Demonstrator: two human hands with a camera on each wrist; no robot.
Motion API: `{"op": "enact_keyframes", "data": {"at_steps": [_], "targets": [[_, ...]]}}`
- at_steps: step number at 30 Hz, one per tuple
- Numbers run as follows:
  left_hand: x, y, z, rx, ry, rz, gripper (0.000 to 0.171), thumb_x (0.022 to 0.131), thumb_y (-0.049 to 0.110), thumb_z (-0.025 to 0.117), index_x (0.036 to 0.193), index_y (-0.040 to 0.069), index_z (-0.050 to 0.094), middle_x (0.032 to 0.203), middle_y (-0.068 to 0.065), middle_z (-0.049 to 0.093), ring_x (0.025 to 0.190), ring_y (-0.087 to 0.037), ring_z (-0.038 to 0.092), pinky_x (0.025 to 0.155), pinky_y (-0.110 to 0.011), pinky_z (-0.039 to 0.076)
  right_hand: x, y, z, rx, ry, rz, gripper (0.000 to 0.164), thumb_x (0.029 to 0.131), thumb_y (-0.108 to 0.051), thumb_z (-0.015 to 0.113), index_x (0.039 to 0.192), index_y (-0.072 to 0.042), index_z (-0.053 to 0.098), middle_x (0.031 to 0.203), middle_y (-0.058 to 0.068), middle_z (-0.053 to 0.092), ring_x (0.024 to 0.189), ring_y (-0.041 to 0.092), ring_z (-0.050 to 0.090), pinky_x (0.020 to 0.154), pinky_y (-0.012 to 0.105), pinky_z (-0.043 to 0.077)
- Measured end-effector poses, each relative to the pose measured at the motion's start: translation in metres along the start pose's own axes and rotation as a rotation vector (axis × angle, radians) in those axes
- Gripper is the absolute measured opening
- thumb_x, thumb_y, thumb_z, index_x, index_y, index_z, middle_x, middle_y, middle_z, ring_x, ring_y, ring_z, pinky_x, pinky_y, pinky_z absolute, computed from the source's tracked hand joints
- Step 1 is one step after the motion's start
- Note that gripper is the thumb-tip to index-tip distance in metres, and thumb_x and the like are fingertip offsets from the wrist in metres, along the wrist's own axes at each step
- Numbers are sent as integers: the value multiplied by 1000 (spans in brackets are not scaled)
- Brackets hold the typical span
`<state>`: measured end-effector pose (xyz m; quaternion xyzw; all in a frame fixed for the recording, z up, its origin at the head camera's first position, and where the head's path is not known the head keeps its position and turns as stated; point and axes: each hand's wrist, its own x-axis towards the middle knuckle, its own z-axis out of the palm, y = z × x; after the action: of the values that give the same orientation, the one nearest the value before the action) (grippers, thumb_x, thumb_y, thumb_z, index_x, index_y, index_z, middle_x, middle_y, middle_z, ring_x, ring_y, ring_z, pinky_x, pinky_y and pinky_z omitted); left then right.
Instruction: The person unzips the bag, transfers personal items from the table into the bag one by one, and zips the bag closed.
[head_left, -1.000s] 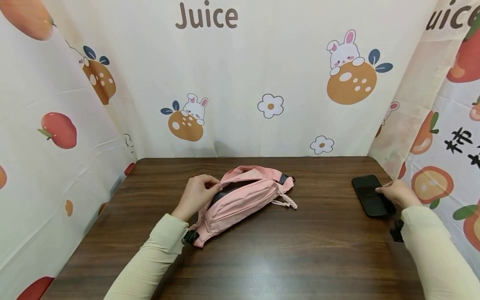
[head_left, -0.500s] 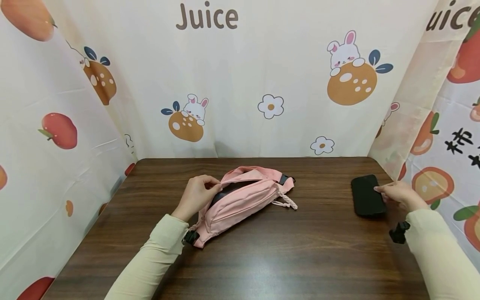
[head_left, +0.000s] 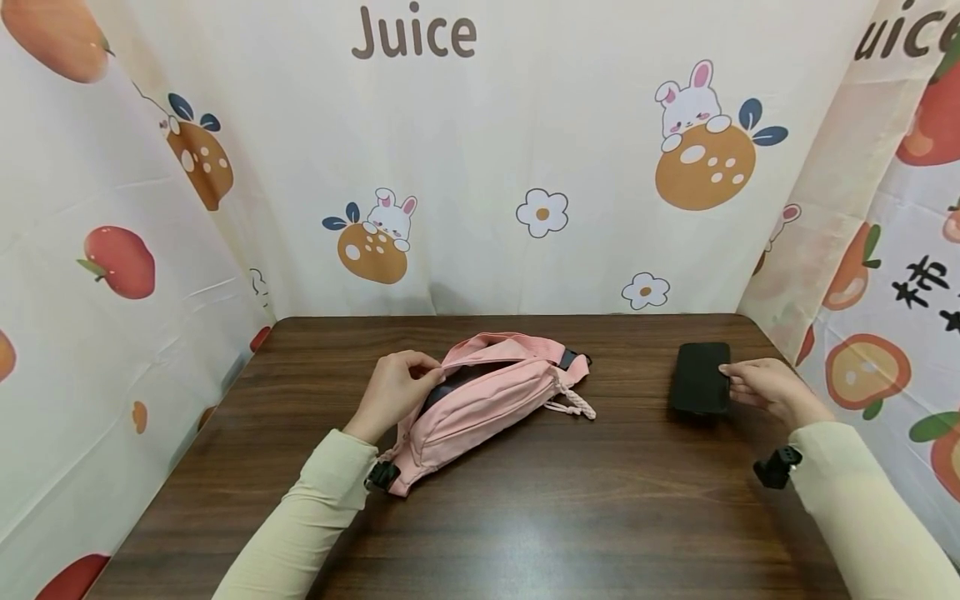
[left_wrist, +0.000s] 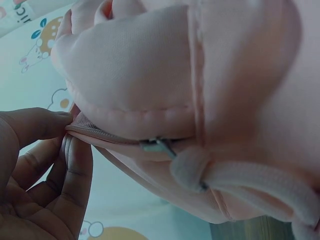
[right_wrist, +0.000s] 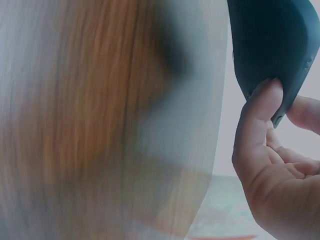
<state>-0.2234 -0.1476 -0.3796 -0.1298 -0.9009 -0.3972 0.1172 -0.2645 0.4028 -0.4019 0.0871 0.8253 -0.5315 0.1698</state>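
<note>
A pink waist bag lies slantwise on the table, its zipped top gaping to show a dark inside. My left hand pinches the edge of that opening; in the left wrist view the thumb and fingers grip the fabric beside the zipper, with the zipper pull farther along. Over the table's right side, my right hand holds a black smartphone by its right edge. The right wrist view shows the thumb on one face of the phone and fingers behind it.
The dark wood table has printed curtains along its back and sides. A braided cord and a black buckle stick out at the bag's right end. Another buckle sits by the left wrist.
My right hand has lifted the phone and moved it left, tilting it as it goes. The left hand and the bag stay where they were.
</note>
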Motion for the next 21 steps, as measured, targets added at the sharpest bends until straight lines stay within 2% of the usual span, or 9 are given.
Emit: {"op": "enact_keyframes", "data": {"at_steps": [5, 8, 11, 14, 17, 19, 21], "targets": [[0, 0, 0, -8, 5, 4, 8, 88, 17, 71, 90, 12, 77, 92, -4, 74, 78, -15, 63, 69, -28, 50, 0, -14, 16, 111, -9, -38, 67, 102, -22, 45, 143, 22, 16, 84, -10, 56, 73, -3, 61, 74, 18, 55], [0, 0, 0, -11, 7, 5, 8, 88, 17, 71, 90, 13, 77, 92, -4, 74, 79, -15, 63, 69, -28, 51, -1, -24, 26, 213, -15, -54, 71, 101, -20, 49, 145, 21, 10, 83, -8, 57, 72, -1, 62, 73, 19, 55], [0, 0, 1, -13, 8, 3, 8, 88, 17, 71, 90, 13, 77, 93, -4, 74, 79, -15, 64, 69, -28, 51, -3, -34, 36, 335, -21, -60, 69, 100, -16, 53, 145, 16, 12, 80, -6, 59, 71, 2, 63, 72, 20, 56], [0, -1, 1, -13, 7, -2, 8, 88, 17, 71, 90, 13, 77, 92, -4, 74, 79, -15, 64, 70, -28, 51, -6, -43, 45, 432, -32, -68, 51, 99, -13, 54, 137, 8, 28, 80, -5, 61, 71, 4, 65, 72, 21, 56], [0, -1, 1, -11, 6, -5, 8, 88, 17, 71, 90, 13, 77, 92, -4, 74, 79, -16, 64, 69, -28, 51, -9, -53, 55, 501, -50, -85, 28, 98, -11, 54, 119, 1, 41, 81, -3, 62, 73, 5, 65, 72, 21, 56], [0, -1, 1, -11, 5, -2, 8, 88, 17, 71, 90, 12, 77, 92, -4, 74, 79, -16, 64, 69, -29, 51, -11, -59, 61, 528, -68, -103, 19, 98, -9, 53, 111, -1, 43, 81, -3, 63, 74, 5, 65, 73, 21, 56], [0, -1, 0, -8, 4, 1, 8, 88, 17, 71, 90, 13, 77, 92, -4, 74, 79, -15, 63, 69, -28, 51, -13, -66, 68, 546, -86, -122, 16, 98, -7, 52, 110, -1, 43, 82, -3, 64, 76, 5, 64, 73, 21, 56]]}}
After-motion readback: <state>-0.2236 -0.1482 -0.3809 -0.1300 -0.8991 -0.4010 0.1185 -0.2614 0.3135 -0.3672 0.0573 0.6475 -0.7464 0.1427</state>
